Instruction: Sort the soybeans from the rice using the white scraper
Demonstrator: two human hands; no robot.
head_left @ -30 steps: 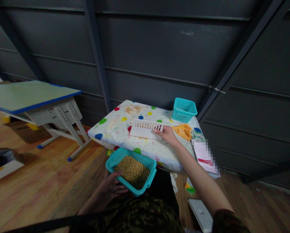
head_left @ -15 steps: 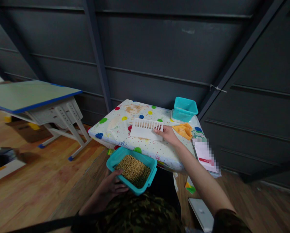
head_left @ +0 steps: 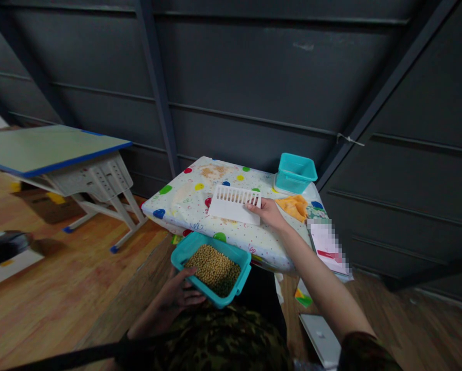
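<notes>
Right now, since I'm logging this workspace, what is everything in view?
teal tub: 1, teal, just below the table's near edge
soybeans: many, tan, filling the teal tub
slotted panel: 1, white, on the table
second tub: 1, teal, table's far right corner
cloth: 1, orange, in front of the second tub
table: 1, white cover with coloured dots, centre
desk: 1, green top with blue edge, left
papers: white, table's right edge, blurred
wall: dark grey, behind
floor: brown wood
left hand: 1, holding the teal tub
right hand: 1, holding the slotted panel's right end
</notes>
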